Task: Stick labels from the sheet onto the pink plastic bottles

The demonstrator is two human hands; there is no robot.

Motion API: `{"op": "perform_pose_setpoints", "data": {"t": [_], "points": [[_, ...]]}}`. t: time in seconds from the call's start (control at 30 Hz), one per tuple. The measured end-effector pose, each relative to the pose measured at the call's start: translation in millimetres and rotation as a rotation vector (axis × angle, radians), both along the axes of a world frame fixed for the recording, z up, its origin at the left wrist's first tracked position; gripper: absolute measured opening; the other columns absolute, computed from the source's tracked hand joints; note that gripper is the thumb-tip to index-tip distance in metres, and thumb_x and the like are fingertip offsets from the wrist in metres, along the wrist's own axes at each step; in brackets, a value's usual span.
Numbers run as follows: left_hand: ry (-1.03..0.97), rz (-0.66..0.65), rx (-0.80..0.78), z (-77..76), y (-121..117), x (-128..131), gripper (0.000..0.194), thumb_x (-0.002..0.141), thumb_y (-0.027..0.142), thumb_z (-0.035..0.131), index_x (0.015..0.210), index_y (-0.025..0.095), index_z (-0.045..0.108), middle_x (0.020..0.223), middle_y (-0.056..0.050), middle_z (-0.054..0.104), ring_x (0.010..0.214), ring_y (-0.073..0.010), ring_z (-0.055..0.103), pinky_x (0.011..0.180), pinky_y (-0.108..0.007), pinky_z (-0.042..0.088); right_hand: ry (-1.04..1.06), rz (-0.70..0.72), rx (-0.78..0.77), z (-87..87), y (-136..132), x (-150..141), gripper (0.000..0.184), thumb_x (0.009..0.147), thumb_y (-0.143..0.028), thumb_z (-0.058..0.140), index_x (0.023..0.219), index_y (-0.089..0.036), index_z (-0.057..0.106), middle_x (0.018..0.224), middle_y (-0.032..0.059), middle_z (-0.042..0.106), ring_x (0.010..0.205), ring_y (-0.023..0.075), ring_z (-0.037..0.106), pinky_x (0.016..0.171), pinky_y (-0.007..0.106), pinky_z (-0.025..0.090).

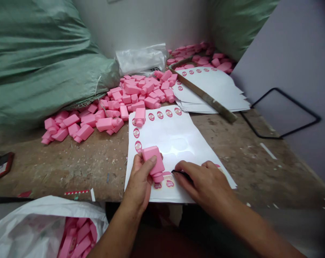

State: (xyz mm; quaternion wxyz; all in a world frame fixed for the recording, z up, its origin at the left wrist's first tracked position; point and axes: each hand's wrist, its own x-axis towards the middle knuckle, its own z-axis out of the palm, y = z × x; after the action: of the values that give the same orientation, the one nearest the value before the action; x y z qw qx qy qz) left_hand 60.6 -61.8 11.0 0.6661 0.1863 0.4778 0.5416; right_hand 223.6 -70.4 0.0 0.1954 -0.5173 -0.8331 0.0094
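My left hand [141,177] is wrapped round a small pink plastic bottle [154,163], its neck pointing down toward me. Under both hands lies a white sticker sheet [168,136], with oval stickers left along its upper and left edges and a few heart-shaped ones near the front. My right hand [205,179] is closed on a slim black tool [188,177], its kind mostly hidden by the fingers. The tool's tip is close to a sticker [168,175] at the sheet's front. Another pink bottle [140,116] rests on the sheet's upper left corner.
A pile of pink bottles [138,93] spreads across the back beside a green sack [49,71]. More sheets [218,89] lie under a wooden stick [205,96] at the right. An open white bag [30,222] holds bottles below the table's front edge. A black wire frame [281,138] leans right.
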Motion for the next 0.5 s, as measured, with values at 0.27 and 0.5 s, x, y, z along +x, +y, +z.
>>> {"op": "perform_pose_setpoints", "data": {"t": [0.27, 0.5], "points": [[-0.017, -0.017, -0.002, 1.3, 0.7, -1.4, 0.033, 0.075, 0.026, 0.070, 0.103, 0.019, 0.054, 0.096, -0.005, 0.067, 0.089, -0.0162, 0.061, 0.082, -0.028, 0.046, -0.038, -0.009, 0.037, -0.4, -3.7, -2.6, 0.023, 0.093, -0.023, 0.042, 0.081, -0.021, 0.061, 0.063, -0.0009, 0.068, 0.047, 0.0160, 0.048, 0.061, 0.032, 0.026], [-0.008, -0.033, -0.001, 2.6, 0.6, -1.7, 0.033, 0.073, 0.028, 0.071, 0.101, 0.020, 0.055, 0.093, -0.004, 0.066, 0.087, -0.0161, 0.061, 0.080, -0.028, 0.045, -0.012, -0.053, -0.092, 0.6, -2.3, -1.3, 0.022, 0.092, -0.026, 0.043, 0.080, -0.022, 0.061, 0.063, -0.0001, 0.068, 0.050, 0.0175, 0.052, 0.058, 0.031, 0.029]]}}
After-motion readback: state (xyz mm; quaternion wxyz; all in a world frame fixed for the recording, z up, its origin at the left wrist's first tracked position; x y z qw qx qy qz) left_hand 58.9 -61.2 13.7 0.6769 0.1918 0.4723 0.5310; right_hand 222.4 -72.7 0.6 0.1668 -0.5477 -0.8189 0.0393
